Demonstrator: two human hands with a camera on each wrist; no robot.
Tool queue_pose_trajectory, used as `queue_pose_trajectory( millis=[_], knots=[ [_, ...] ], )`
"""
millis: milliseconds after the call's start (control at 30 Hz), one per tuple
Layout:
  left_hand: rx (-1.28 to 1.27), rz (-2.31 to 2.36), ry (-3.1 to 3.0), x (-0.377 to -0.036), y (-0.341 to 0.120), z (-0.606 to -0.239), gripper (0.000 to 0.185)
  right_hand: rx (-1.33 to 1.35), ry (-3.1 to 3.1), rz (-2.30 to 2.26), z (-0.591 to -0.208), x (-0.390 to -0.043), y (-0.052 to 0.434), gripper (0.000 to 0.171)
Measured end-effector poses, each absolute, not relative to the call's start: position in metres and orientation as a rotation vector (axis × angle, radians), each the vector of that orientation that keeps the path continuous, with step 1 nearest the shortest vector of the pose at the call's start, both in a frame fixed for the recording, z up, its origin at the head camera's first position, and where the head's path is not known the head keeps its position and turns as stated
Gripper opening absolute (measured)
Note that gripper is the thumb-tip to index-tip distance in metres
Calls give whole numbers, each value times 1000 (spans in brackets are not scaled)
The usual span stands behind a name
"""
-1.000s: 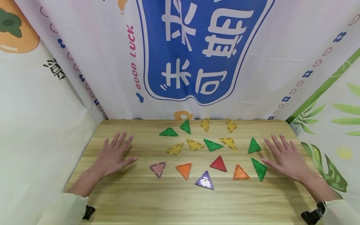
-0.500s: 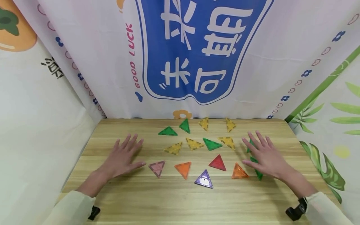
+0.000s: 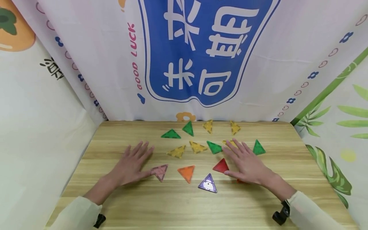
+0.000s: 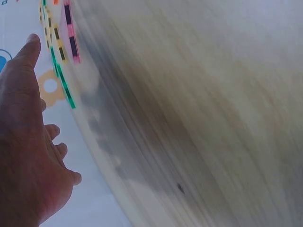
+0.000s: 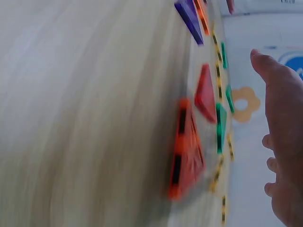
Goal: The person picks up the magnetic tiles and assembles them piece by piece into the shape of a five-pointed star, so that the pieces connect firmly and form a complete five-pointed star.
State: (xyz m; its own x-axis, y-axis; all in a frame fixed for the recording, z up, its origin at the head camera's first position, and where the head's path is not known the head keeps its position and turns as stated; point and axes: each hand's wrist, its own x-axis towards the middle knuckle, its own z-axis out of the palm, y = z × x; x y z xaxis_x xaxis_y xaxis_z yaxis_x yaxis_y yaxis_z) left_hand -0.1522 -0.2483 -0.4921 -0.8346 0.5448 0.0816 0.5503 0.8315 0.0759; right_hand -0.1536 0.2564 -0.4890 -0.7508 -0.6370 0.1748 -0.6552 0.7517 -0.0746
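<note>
Flat translucent triangle tiles lie spread over the wooden table. My left hand [image 3: 129, 167], fingers spread and holding nothing, is over the left side, its thumb tip at the edge of a pink triangle tile [image 3: 161, 172]. To the right, my right hand [image 3: 250, 164] is stretched palm down above the tiles. Its thumb overlaps a red triangle tile [image 3: 220, 166], and its fingers reach a green triangle tile [image 3: 214, 147] and a yellow triangle tile [image 3: 228, 142]. An orange triangle tile [image 5: 187, 151] lies below this hand in the right wrist view; another green tile is hidden under it.
Between the hands are a second orange tile [image 3: 187, 173] and a purple tile [image 3: 207, 184]. Farther back lie several yellow and green tiles, among them a green tile [image 3: 171, 134]. A printed cloth [image 3: 120, 105] hangs along the table's [image 3: 161, 207] back edge.
The right hand has swept left from the table's right side to over the red and orange tiles, uncovering one green tile. The left hand has shifted right toward the pink tile.
</note>
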Motion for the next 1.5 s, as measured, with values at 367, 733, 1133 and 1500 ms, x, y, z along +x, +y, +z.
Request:
queue_pose_trajectory(
  millis=[367,733,1133,1500],
  knots=[
    [-985,-213,-2966,-147,-233,-493,94,1205,-2709,353,-502,-152,206,89],
    [-1024,-282,-2980,-145,-223,-498,91,1333,-2674,523,-510,-149,159,83],
    [-1089,-374,-2926,-147,-212,-505,75,1362,-2611,658,-525,-146,127,64],
    [-1130,-494,-2878,-151,-201,-505,65,1261,-2565,787,-534,-145,112,49]
  ],
)
